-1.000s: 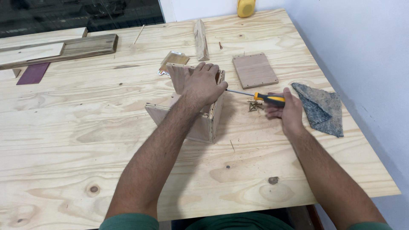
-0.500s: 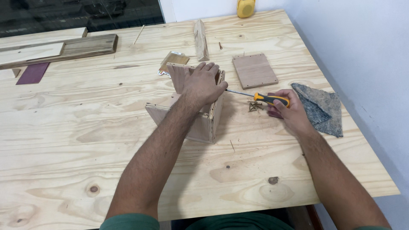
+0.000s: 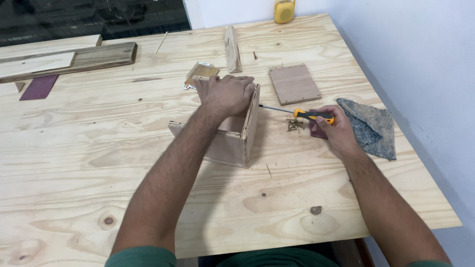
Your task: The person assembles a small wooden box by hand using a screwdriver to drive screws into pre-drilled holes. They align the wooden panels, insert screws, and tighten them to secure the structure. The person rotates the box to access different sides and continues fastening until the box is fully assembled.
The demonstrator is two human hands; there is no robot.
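Observation:
An open-topped plywood box [image 3: 236, 142] stands on the wooden table [image 3: 99, 163]. My left hand [image 3: 226, 94] lies over its far right corner, pressing it down. To the right, my right hand [image 3: 335, 129] grips the yellow-and-black handle of a screwdriver [image 3: 302, 113]. The thin shaft points left, its tip against the box's right wall. A small pile of screws [image 3: 295, 124] lies under the shaft, just left of my right hand.
A square plywood panel [image 3: 294, 83] lies beyond the screwdriver. A grey cloth [image 3: 370, 127] sits by the right edge. Farther back are a wood strip [image 3: 231, 48], a small tan block [image 3: 201, 72], a yellow object [image 3: 284, 11], planks [image 3: 69, 58] and a purple sheet [image 3: 38, 87].
My right hand has shifted slightly left with the screwdriver, bringing its tip up to the box wall. My left hand stays on the box.

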